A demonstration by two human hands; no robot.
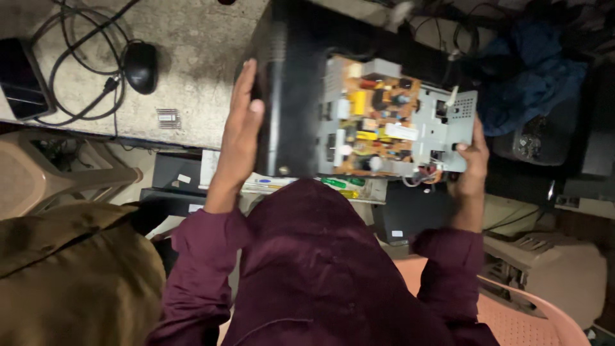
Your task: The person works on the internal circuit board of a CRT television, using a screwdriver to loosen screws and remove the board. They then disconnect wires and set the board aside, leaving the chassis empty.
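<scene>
1. On the grey worktop (192, 77) in front of us lies a black machine housing (295, 96), turned on its side, so that its exposed circuit board (375, 122) with yellow and orange parts faces up to us.

2. Our left hand (240, 128) is flat and open, the fingers together, pressed against the left side of the housing. It grips nothing; it only steadies.

3. Our right hand (473, 160) holds the right lower corner of the grey metal plate (451, 125) beside the board, the fingers curled around its edge. How firm this hold is, we cannot tell.

4. To do this step well, we judge that both hands should press evenly, because the housing stands partly over the edge of the worktop and could tip toward our lap.

5. We should keep the fingers on metal and plastic edges, not on the board parts, which seem delicate and possibly sharp on the solder side.

6. The coloured wires (426, 176) under the plate hang near our right hand; we should not pinch them.

7. A black mouse (141, 64) with its cable (77, 70) lies well apart on the left, and a blue cloth (525, 83) lies at the right. Neither touches the housing, as far as we see.

8. A screwdriver with green handle (339, 184) lies just below the housing, close to us.
</scene>
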